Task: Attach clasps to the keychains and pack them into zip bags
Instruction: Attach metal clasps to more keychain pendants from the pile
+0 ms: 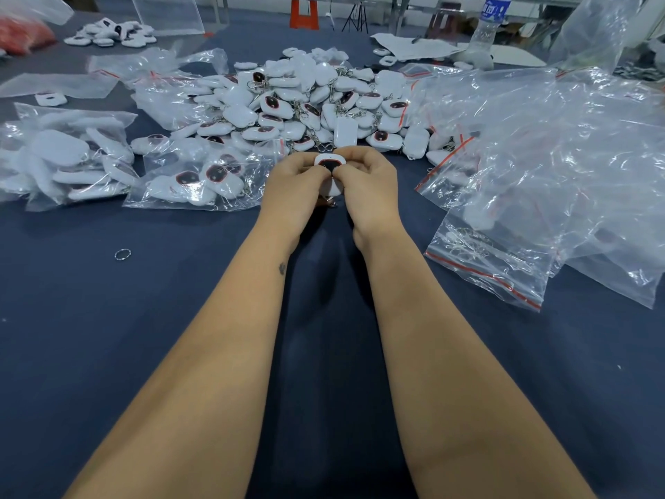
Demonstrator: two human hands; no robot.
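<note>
Both hands meet over the dark blue table point(144, 336), just in front of a big pile of white keychains point(306, 102). My left hand point(295, 185) and my right hand point(367, 189) together grip one white keychain point(329, 166) with a dark, red-rimmed window, fingers curled round its sides. A bit of metal clasp point(333, 203) hangs below it, mostly hidden by the hands. A zip bag of metal clasps point(478, 261) lies to the right of my right forearm.
Filled zip bags point(194, 181) lie left of the hands, with more at the far left point(61, 163). A heap of empty zip bags point(575, 156) covers the right side. A loose metal ring point(122, 254) lies on the left. A water bottle point(489, 23) stands at the back.
</note>
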